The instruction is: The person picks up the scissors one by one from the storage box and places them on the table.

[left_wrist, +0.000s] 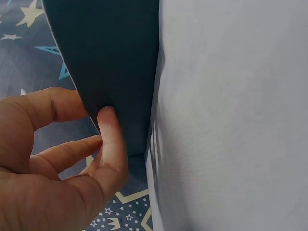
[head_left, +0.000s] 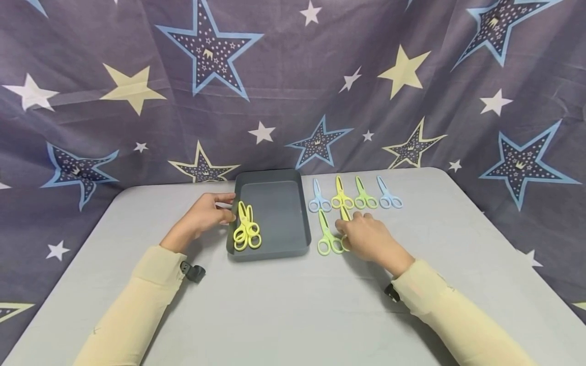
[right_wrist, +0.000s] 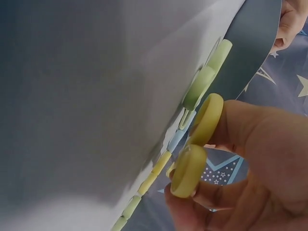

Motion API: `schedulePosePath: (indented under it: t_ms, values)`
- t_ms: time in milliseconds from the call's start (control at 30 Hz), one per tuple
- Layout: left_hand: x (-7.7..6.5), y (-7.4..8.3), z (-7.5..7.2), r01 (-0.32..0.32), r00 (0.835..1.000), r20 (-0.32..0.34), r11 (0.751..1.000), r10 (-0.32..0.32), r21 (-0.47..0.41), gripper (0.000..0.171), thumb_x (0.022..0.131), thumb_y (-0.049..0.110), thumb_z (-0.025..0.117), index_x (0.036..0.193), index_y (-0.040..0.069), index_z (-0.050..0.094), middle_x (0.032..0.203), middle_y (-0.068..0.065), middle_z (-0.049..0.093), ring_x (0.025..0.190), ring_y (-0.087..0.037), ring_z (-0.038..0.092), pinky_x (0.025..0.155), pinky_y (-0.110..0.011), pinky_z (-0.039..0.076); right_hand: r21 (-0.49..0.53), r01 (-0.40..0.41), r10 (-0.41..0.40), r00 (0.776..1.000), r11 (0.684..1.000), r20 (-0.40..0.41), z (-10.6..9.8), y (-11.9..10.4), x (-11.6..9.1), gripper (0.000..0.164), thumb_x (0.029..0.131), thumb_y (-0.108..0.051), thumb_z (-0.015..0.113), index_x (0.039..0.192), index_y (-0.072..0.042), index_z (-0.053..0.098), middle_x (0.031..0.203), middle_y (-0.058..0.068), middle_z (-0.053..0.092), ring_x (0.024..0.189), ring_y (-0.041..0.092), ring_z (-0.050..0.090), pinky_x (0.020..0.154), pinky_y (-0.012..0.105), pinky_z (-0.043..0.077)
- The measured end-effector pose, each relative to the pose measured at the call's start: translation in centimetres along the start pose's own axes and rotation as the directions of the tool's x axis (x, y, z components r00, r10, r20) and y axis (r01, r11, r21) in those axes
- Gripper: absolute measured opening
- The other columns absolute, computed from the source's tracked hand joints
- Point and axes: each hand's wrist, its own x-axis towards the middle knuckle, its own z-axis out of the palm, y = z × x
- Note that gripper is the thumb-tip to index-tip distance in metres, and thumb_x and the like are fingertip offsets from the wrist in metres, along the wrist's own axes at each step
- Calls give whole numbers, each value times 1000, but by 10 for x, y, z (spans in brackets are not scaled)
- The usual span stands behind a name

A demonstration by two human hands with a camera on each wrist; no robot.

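My left hand [head_left: 208, 213] holds the left wall of a dark grey tray [head_left: 284, 218], with thumb and fingers at its rim. Inside the tray, yellow scissors [head_left: 246, 223] lie overlapping along the left side. To the tray's right, my right hand [head_left: 366, 238] pinches another pair of yellow scissors [right_wrist: 211, 118] by the handle loops. Those loops stand tilted in the right wrist view, and the hand hides part of the scissors in the head view. Light green scissors [head_left: 324, 231] lie between this hand and the tray.
A back row on the white table [head_left: 284, 310] has blue scissors [head_left: 317, 192], yellow scissors [head_left: 340, 192], green scissors [head_left: 361, 192] and more blue scissors [head_left: 384, 193]. A star-patterned curtain [head_left: 293, 66] hangs behind the table's far edge.
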Motion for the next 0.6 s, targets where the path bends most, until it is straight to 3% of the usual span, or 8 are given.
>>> schedulePosePath:
  t_ms: [300, 600]
  values:
    - [0, 0, 0, 6, 1000, 6, 1000, -6, -11, 72, 81, -5, 65, 150, -6, 45, 145, -27, 52, 109, -30, 62, 82, -27, 61, 35, 40, -42, 998, 999, 50, 3, 11, 6, 13, 85, -11, 72, 87, -18, 62, 77, 5, 57, 71, 26, 52, 61, 41, 49]
    - [0, 0, -1, 9, 1000, 7, 1000, -9, -9, 73, 81, -4, 66, 151, -4, 45, 148, -26, 51, 112, -33, 61, 82, -26, 61, 64, 37, -42, 996, 997, 82, 1, 13, 7, 15, 82, -7, 73, 84, -17, 62, 76, 3, 57, 67, 24, 53, 60, 40, 50]
